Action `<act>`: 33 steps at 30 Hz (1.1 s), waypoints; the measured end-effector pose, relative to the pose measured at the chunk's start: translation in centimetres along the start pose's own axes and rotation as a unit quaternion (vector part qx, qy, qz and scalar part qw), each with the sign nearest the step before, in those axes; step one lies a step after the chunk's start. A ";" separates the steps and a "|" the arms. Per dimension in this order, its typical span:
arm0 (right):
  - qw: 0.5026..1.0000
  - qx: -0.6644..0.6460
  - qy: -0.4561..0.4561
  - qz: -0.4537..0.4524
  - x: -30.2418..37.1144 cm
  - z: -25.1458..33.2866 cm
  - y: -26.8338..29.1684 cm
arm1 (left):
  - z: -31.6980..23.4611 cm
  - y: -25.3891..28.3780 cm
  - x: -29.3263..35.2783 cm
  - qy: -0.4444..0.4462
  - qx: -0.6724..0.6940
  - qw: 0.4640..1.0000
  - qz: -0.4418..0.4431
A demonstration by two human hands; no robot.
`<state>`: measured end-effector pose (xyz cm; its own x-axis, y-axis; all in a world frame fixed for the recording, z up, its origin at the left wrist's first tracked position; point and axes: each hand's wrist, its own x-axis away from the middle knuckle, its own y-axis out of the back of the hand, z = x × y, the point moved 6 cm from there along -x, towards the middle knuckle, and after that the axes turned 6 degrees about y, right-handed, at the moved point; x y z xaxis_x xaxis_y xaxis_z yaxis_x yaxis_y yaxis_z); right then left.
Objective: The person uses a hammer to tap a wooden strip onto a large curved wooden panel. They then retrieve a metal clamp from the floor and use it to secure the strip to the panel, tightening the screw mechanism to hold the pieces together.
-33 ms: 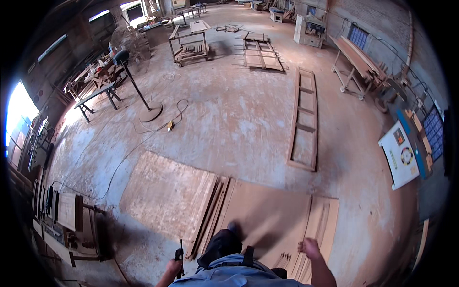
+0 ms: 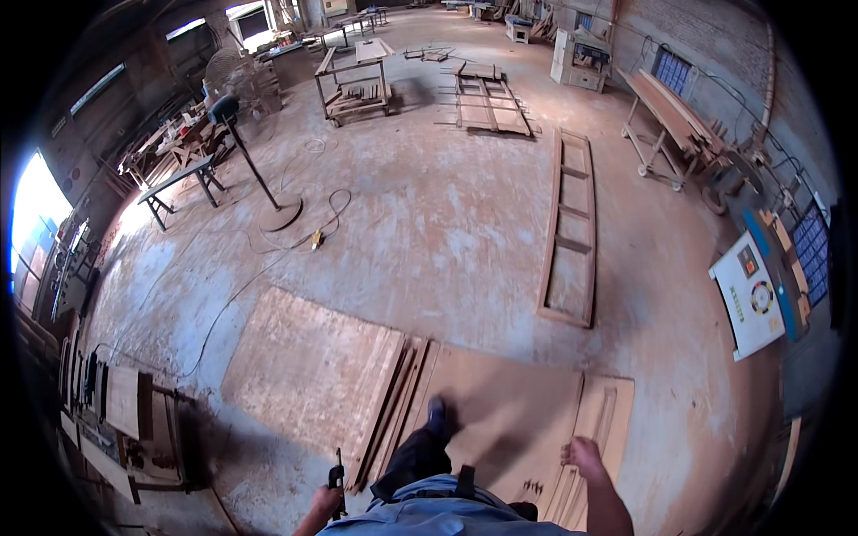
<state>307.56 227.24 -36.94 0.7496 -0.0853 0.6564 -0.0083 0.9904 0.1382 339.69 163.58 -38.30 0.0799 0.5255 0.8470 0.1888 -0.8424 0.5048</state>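
I held one dark tool [image 2: 337, 473], left hand [image 2: 327, 502] wrapped round it, near the wooden strips [image 2: 404, 393], its tip best kept clear of my leg [image 2: 418, 456]; one right hand [image 2: 584, 454], half-curled over the brown board [image 2: 509, 380], contents I could not tell.

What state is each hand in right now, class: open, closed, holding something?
Left hand: closed around a dark, slim-tipped tool.
Right hand: loosely curled, no held thing visible; whether fully closed cannot be told.

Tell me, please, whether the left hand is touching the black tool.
Touching: the head view shows the left hand closed around the black tool, its slim end sticking out.
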 end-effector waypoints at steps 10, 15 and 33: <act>0.985 -0.025 -0.138 -0.097 -21.1 20.9 -3.8 | -39.4 -2.3 -9.8 -0.007 0.055 0.995 0.086; 0.942 -0.112 -0.315 -0.022 -30.1 22.2 -12.2 | -58.5 2.1 -16.2 -0.051 0.094 0.994 0.037; 0.991 0.083 0.088 0.054 -92.0 97.9 -51.2 | -122.6 16.0 -35.2 -0.058 0.167 0.984 -0.026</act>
<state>174.25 173.67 -31.80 0.8418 0.0552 0.5369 -0.1932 0.9596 0.2043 219.88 116.91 -39.59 0.1685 0.5935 0.7870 0.5046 -0.7378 0.4484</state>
